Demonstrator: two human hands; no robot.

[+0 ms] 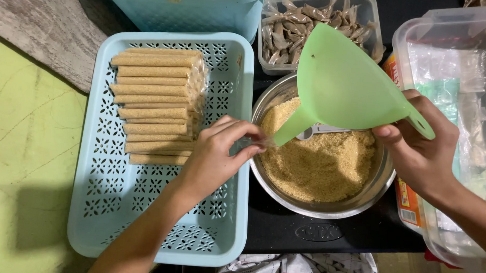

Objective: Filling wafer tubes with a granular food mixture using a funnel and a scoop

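Over the round steel bowl [327,205] of golden crumbs, you line up the pale green plastic funnel [346,86] with a thin clear plastic sleeve [253,145].

Your right hand [417,144] grips the funnel by its handle tab, spout tilted down-left; your left hand [215,157] pinches the sleeve's mouth closed-fingered at the spout tip. Seat the spout fully inside, hold it above the bowl so spills fall back. Filled sticks [154,105] lie in the light blue perforated tray [103,201] beside it.

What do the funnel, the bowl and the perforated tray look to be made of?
Funnel: plastic by its look, pale green, matte, slightly translucent.
Bowl: metal, probably stainless steel; the rim shines and reflects.
Tray: light blue moulded plastic with a cut-out pattern and a dull finish.
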